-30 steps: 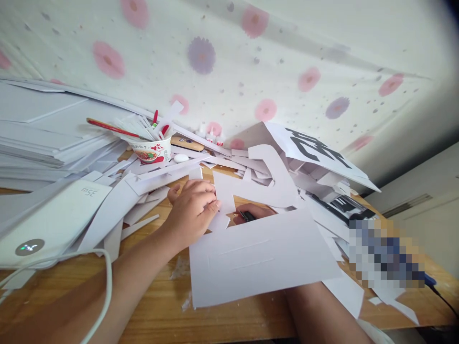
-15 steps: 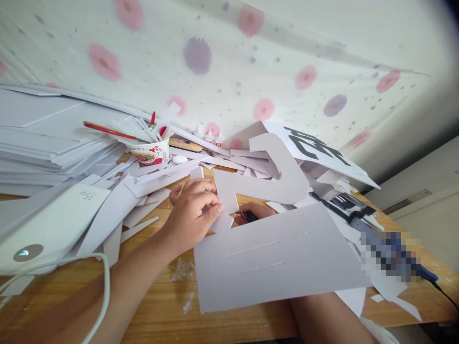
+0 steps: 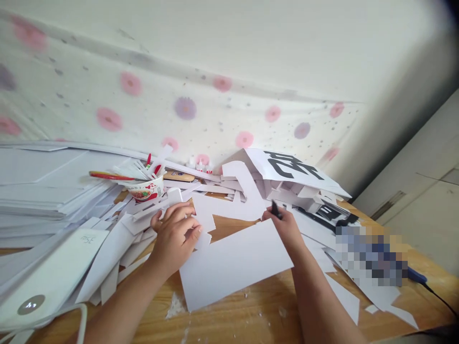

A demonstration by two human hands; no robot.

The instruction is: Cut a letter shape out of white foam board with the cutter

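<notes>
A white board (image 3: 236, 260), with a large notch cut in it and a curved arm at the top, is tilted above the wooden table. My left hand (image 3: 177, 234) grips its left edge, with curled fingers and the thumb on the front. At the right end of the notch, my right hand (image 3: 285, 227) is closed around a small black tool (image 3: 276, 210). Its working end is hidden, so I cannot tell its exact kind. The right fingertips are close to or touching the board's edge.
White offcuts (image 3: 122, 253) are heaped at left beside stacked sheets (image 3: 36, 191) and a white power bank (image 3: 53, 272) with a cable. Behind stands a paper bowl (image 3: 147, 190) of sticks and brushes. A lettered white sheet (image 3: 297, 167) leans at back right, near a blurred blue object (image 3: 373, 255).
My right hand has come out from beneath the board to its right side, still with the black tool. The board has dropped and tilted flatter. The camera view has shifted up.
</notes>
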